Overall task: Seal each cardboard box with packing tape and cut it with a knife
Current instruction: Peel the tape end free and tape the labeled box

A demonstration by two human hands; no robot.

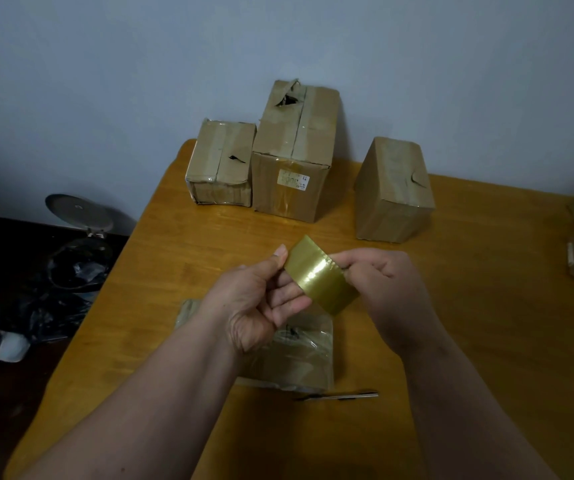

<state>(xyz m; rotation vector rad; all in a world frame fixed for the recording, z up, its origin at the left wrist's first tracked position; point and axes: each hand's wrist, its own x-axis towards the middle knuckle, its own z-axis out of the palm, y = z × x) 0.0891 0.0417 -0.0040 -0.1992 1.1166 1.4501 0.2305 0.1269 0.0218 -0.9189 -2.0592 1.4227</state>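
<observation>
Both hands on tape roll (320, 282): left hand (261, 303) grips roll, right hand (379, 282) pinches its edge. Light, stiff roll; sticky film, hold roll by rim.

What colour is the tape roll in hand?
Glossy olive-gold tape roll; only the head view shows it.

Pale blue wall (105, 81), orange wooden table (486, 323), dark floor (8, 410), dim light

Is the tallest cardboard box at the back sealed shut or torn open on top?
Torn open: the tallest brown cardboard box has a ragged dark hole near its top's far end, despite clear tape along the seam.
</observation>
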